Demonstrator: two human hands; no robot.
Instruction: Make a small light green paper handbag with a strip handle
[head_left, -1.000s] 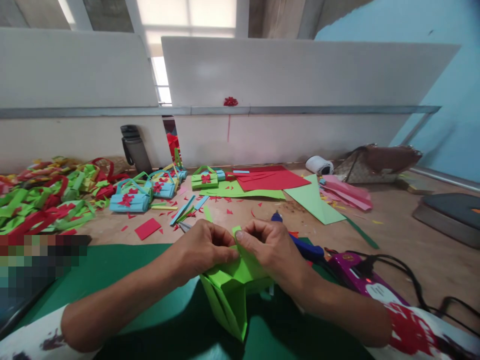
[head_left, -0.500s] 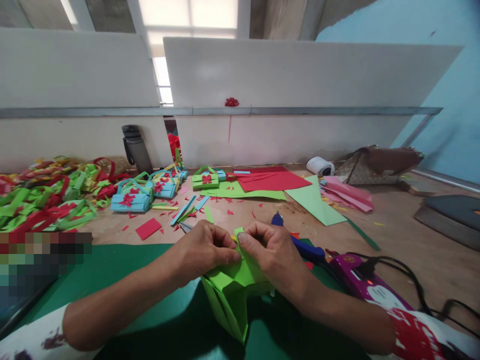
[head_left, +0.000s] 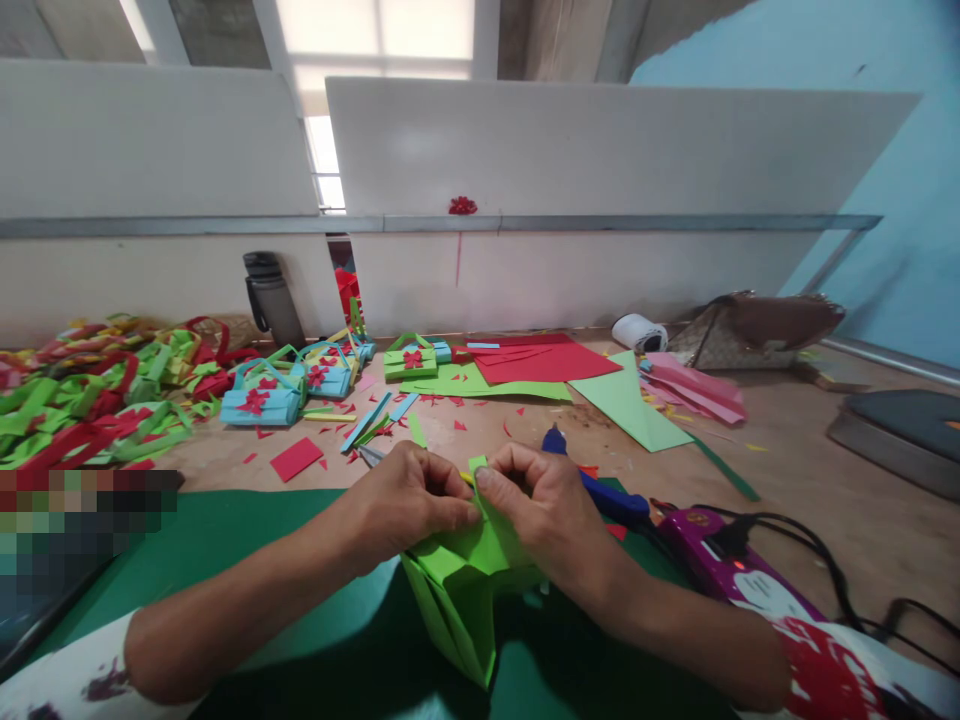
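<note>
A folded light-green paper piece (head_left: 461, 590) is held up over the dark green mat (head_left: 247, 540) near the table's front edge. My left hand (head_left: 401, 495) pinches its top edge from the left, fingers closed. My right hand (head_left: 536, 500) pinches the same top edge from the right, fingers curled, thumb against the paper. The two thumbs nearly touch at the paper's upper corner. The lower part of the paper hangs down in layered folds between my forearms.
A blue glue gun (head_left: 600, 490) lies just behind my right hand. Right of it lies a purple device (head_left: 739, 570) with black cables. Finished blue and green paper bags (head_left: 259, 400), strip piles (head_left: 90, 400), paper sheets (head_left: 540, 360), a dark bottle (head_left: 271, 295) and a handbag (head_left: 757, 325) stand farther back.
Both hands stay pinched on the green paper's top edge; the fingers have shifted only slightly.
</note>
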